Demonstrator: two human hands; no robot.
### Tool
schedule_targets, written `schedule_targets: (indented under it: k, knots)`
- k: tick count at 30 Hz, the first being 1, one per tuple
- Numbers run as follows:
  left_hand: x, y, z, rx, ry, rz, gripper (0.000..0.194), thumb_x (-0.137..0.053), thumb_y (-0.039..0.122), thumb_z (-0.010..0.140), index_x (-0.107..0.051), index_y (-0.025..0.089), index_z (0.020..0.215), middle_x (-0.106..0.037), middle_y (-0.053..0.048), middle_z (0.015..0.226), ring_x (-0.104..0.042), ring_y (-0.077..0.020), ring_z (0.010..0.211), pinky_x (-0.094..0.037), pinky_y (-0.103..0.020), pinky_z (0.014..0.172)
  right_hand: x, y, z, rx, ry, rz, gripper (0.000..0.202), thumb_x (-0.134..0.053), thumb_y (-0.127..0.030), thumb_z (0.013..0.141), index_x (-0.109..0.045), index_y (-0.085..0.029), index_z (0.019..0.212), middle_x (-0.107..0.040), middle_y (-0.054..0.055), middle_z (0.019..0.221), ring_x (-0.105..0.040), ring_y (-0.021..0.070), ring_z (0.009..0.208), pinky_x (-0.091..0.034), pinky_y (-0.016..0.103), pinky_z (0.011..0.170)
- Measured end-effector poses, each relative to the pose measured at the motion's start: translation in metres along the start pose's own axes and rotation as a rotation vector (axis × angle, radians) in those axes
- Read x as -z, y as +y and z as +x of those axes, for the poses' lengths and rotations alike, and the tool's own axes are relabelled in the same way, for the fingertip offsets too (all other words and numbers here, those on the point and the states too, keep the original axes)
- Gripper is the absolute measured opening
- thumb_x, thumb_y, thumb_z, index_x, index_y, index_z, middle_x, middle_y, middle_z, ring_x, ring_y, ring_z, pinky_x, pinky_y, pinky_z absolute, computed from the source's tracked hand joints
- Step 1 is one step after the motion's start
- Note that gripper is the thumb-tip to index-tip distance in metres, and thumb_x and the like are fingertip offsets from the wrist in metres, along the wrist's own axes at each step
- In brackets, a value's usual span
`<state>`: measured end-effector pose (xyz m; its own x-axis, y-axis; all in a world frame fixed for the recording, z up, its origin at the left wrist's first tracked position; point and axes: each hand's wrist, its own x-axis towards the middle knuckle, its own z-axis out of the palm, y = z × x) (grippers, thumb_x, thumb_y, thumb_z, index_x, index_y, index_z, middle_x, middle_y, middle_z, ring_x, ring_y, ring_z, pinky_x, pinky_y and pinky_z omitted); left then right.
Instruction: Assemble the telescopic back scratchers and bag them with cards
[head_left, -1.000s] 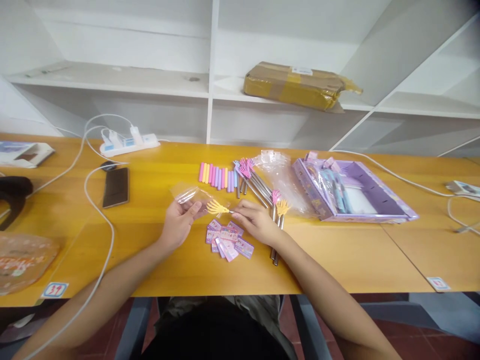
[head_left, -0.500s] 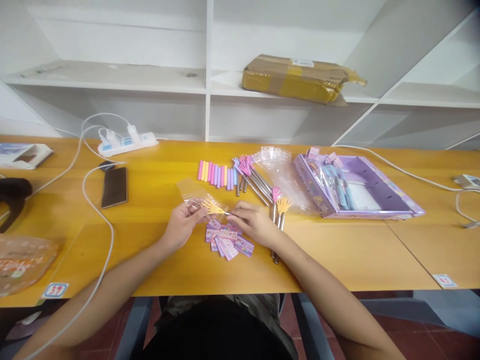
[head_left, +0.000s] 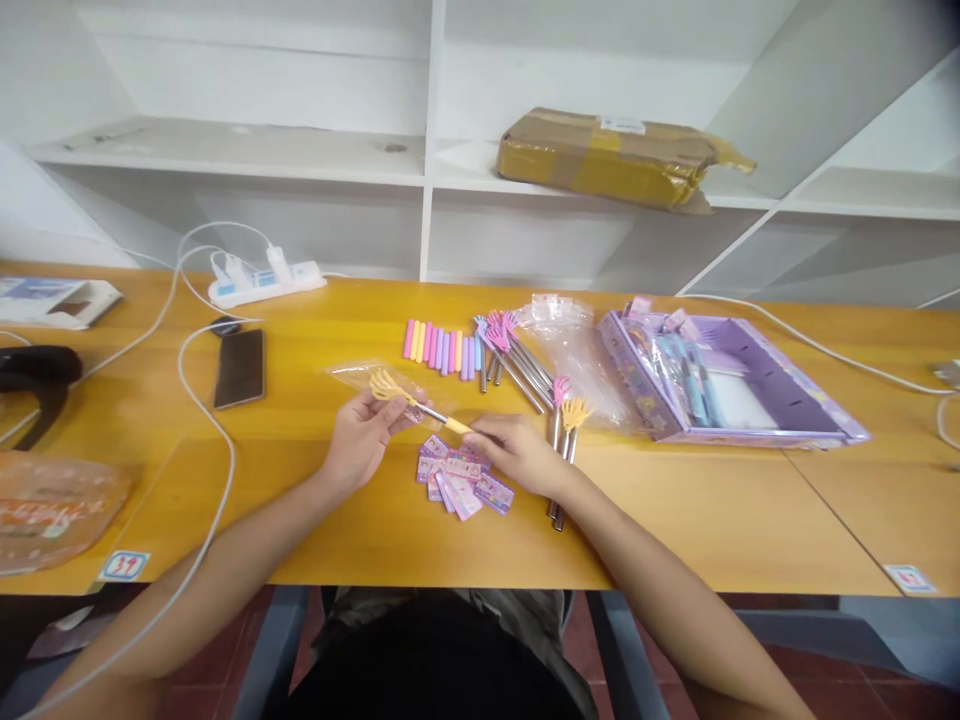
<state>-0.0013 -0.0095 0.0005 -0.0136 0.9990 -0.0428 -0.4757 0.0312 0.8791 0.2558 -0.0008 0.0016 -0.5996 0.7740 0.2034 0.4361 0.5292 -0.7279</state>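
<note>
We take the card pile (head_left: 459,480) on the table (head_left: 360,540) as our landmark; just beyond it, in the air, is the yellow hand-shaped stick (head_left: 431,411), tilted, its spread head toward the left and its yellow grip toward the right. Our left hand (head_left: 358,438), beyond and left of the card pile, pinches the stick near its head between thumb and fingers; a clear wrapper (head_left: 349,373) lies about those fingers, though we cannot tell exactly how it is held. Our right hand (head_left: 519,450), beyond and right of the card pile, pinches the end of the yellow grip with thumb and fingers.

Farther beyond the card pile we have a row of coloured tubes (head_left: 444,350), side by side; just right of that row lie metal sticks with blue and pink hand-shaped heads (head_left: 517,362); to the right of the card pile lie two more metal sticks (head_left: 556,455), one head pink, one yellow, partly behind our right hand. Farther right are a clear plastic bag (head_left: 581,365) and a purple tray (head_left: 795,405) with wrapped items; a phone (head_left: 240,368) lies well to the left.
</note>
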Motion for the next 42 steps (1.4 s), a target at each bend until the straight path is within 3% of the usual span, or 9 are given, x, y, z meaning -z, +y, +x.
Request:
schedule_targets:
  k: [6,9,12,17,23,29,36,39,42]
  knots:
    - [0.002,-0.02,-0.01,0.087,-0.094,0.164,0.04,-0.094,0.048,0.076,-0.08,0.014,0.092,-0.082,-0.009,0.09,-0.079,-0.0259,0.093,-0.066,-0.039,0.087,-0.015,-0.005,0.001,-0.062,-0.02,0.091,0.051,-0.055,-0.057,0.108,-0.062,-0.019,0.074,-0.051,-0.003,0.063,-0.045,0.0118,0.06,-0.035,0.027,0.06]
    - [0.003,-0.018,-0.008,0.049,-0.034,0.15,0.04,-0.094,0.047,0.076,-0.078,0.014,0.092,-0.082,-0.008,0.093,-0.079,-0.0249,0.094,-0.066,-0.039,0.088,-0.018,-0.001,0.0,-0.114,0.002,0.215,0.041,-0.061,-0.058,0.104,-0.071,-0.019,0.102,-0.057,-0.004,0.07,-0.049,0.0116,0.061,-0.038,0.025,0.059]
    - [0.003,-0.007,-0.001,-0.029,0.063,0.056,0.037,-0.094,0.043,0.078,-0.075,0.015,0.093,-0.083,-0.008,0.102,-0.079,-0.0242,0.102,-0.065,-0.038,0.093,-0.016,0.007,-0.001,-0.165,0.031,0.475,0.048,-0.069,-0.058,0.1,-0.061,-0.023,0.13,-0.063,-0.004,0.081,-0.056,0.0116,0.061,-0.046,0.024,0.055]
    - [0.006,0.01,0.008,-0.076,0.113,-0.012,0.037,-0.095,0.04,0.078,-0.074,0.016,0.095,-0.082,-0.007,0.101,-0.079,-0.0232,0.102,-0.065,-0.039,0.095,-0.01,0.015,0.002,-0.151,0.076,0.734,0.037,-0.073,-0.053,0.098,-0.062,-0.022,0.116,-0.073,0.002,0.089,-0.066,0.0133,0.068,-0.057,0.028,0.062]
    - [0.003,0.006,0.002,0.005,0.062,-0.026,0.036,-0.095,0.04,0.078,-0.076,0.015,0.097,-0.082,-0.008,0.104,-0.079,-0.0225,0.102,-0.066,-0.036,0.092,-0.012,0.012,0.002,-0.174,0.136,0.692,0.036,-0.084,-0.049,0.09,-0.064,-0.021,0.102,-0.075,0.002,0.087,-0.069,0.0141,0.072,-0.057,0.028,0.067]
    - [0.001,-0.011,-0.008,0.109,-0.099,0.067,0.037,-0.094,0.043,0.078,-0.078,0.012,0.093,-0.082,-0.012,0.102,-0.079,-0.0275,0.098,-0.068,-0.043,0.089,-0.017,0.01,0.002,-0.151,0.131,0.569,0.038,-0.087,-0.051,0.086,-0.064,-0.021,0.095,-0.066,-0.002,0.08,-0.061,0.0131,0.069,-0.052,0.027,0.065]
    - [0.005,-0.026,-0.019,0.112,-0.313,0.34,0.031,-0.086,0.043,0.086,-0.082,0.017,0.104,-0.083,-0.01,0.105,-0.078,-0.027,0.096,-0.063,-0.039,0.089,-0.03,0.002,0.003,-0.098,0.088,0.467,0.038,-0.083,-0.05,0.09,-0.063,-0.022,0.103,-0.065,-0.002,0.082,-0.058,0.0131,0.068,-0.048,0.027,0.064]
    - [0.004,-0.024,-0.02,0.101,-0.342,0.364,0.03,-0.086,0.044,0.086,-0.082,0.018,0.101,-0.082,-0.01,0.102,-0.077,-0.0267,0.094,-0.061,-0.037,0.086,-0.034,0.002,0.002,-0.069,0.092,0.425,0.036,-0.08,-0.05,0.093,-0.062,-0.022,0.107,-0.064,-0.002,0.082,-0.056,0.0129,0.067,-0.046,0.026,0.061]
    - [0.004,-0.021,-0.017,0.082,-0.326,0.357,0.031,-0.084,0.044,0.088,-0.08,0.018,0.103,-0.081,-0.009,0.104,-0.076,-0.0256,0.095,-0.06,-0.035,0.087,-0.031,0.004,0.0,-0.025,0.08,0.433,0.042,-0.076,-0.055,0.096,-0.061,-0.024,0.119,-0.064,-0.001,0.086,-0.059,0.0151,0.072,-0.051,0.028,0.067]
